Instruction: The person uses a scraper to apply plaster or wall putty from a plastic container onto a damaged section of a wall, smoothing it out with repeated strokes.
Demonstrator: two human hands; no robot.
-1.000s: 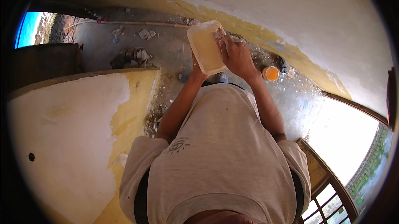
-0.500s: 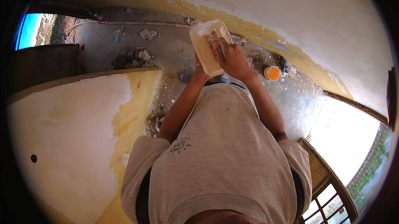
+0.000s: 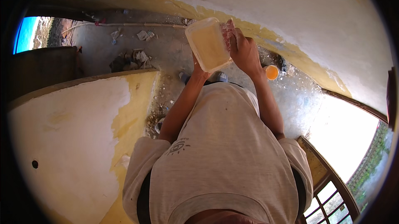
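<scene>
A pale, translucent rectangular plastic tub (image 3: 205, 46) is held up in front of my body, tilted so its yellowish inside shows. My left hand (image 3: 200, 71) grips it from below and behind, with most of the fingers hidden by the tub. At the tub's right rim, my right hand (image 3: 246, 54) is closed around a flat reddish piece smeared with white (image 3: 227, 34). That piece appears to touch the rim or lie just beside it; its exact kind is not clear.
An orange bucket (image 3: 272, 72) stands on the floor to the right, near the patchy wall (image 3: 274, 43). Rubble and scraps (image 3: 131, 59) lie at the left, beyond a low partition wall (image 3: 75, 128). A long pole (image 3: 141, 24) lies along the far floor. A doorway (image 3: 345, 132) opens at right.
My right hand has moved the reddish piece from inside the tub out to its right rim. The tub has turned, showing more of its inside.
</scene>
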